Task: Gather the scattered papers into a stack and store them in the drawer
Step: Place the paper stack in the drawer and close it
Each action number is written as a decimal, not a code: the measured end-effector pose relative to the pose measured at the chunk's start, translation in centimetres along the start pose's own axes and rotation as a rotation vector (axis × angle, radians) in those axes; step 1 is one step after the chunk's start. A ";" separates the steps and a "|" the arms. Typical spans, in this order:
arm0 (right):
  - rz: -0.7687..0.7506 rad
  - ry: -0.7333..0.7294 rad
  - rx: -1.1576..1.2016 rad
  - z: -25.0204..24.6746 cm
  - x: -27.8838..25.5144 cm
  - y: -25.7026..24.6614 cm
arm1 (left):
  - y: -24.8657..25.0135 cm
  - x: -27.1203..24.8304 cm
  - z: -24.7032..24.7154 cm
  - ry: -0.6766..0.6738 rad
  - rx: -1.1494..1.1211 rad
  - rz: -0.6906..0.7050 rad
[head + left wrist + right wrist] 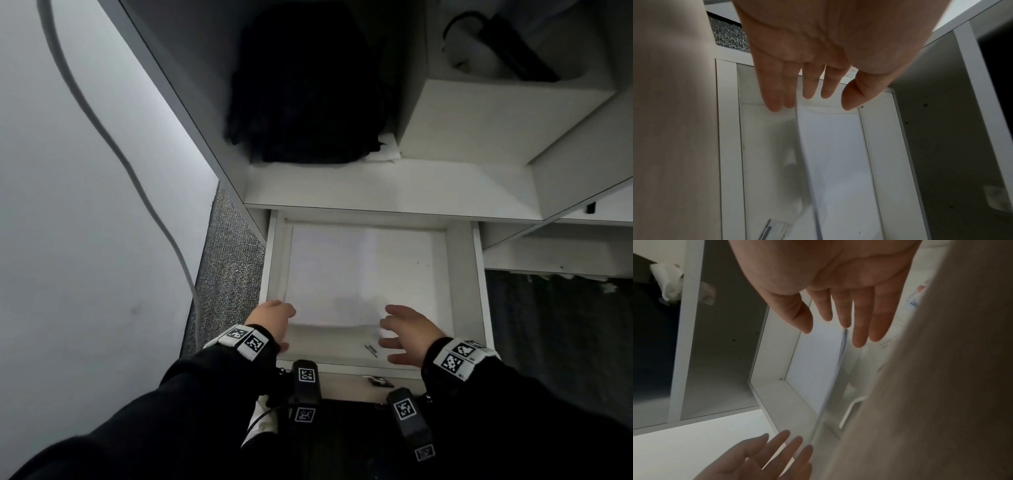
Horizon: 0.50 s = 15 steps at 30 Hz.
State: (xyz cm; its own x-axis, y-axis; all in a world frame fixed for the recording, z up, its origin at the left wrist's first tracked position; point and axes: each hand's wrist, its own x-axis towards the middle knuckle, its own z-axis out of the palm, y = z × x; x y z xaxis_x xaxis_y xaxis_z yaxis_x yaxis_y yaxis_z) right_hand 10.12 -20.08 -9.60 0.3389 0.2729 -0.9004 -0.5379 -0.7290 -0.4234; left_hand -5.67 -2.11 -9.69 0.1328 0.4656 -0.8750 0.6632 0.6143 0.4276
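A stack of white papers point(356, 274) lies inside the open white drawer point(270, 260). My left hand point(274, 315) hovers at the stack's near left corner, fingers straight and holding nothing. Over the near right corner my right hand point(400, 329) is spread, also free. In the left wrist view the left hand point(809, 91) shows straight fingers above the papers point(834, 154) and the drawer wall point(727, 146). The right wrist view has the right hand point(838, 318) flat over the papers point(813, 361), whose edge is blurred, with the left hand point(766, 456) opposite.
A black bag point(301, 85) fills the cubby above the drawer. A white box point(479, 120) stands to its right. A grey cable point(137, 178) runs down the left wall beside grey carpet point(226, 260). A small dark pen-like item point(370, 350) lies at the drawer's front.
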 end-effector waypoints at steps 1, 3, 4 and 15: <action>-0.003 -0.003 -0.027 -0.1 -0.4 0.0 | 0.0 -0.3 -0.1 0.000 -0.009 0.004; -0.039 0.022 -0.081 -0.4 -1.5 -0.1 | 0.0 -1.3 -0.4 -0.012 -0.039 0.023; -0.070 0.042 -0.097 -0.5 -2.2 -0.2 | 0.0 -1.9 -0.5 -0.025 -0.057 0.034; -0.313 0.061 -0.334 -1.0 -12.3 2.3 | -1.9 -13.5 0.2 -0.190 0.226 0.241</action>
State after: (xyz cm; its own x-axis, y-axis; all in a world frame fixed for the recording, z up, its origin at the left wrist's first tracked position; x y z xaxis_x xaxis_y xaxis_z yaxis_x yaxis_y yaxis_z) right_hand 5.49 -25.69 0.59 0.4954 0.4816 -0.7229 -0.1276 -0.7828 -0.6090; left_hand -8.57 -9.71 1.22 0.4249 0.4395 -0.7914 0.7395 0.3357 0.5835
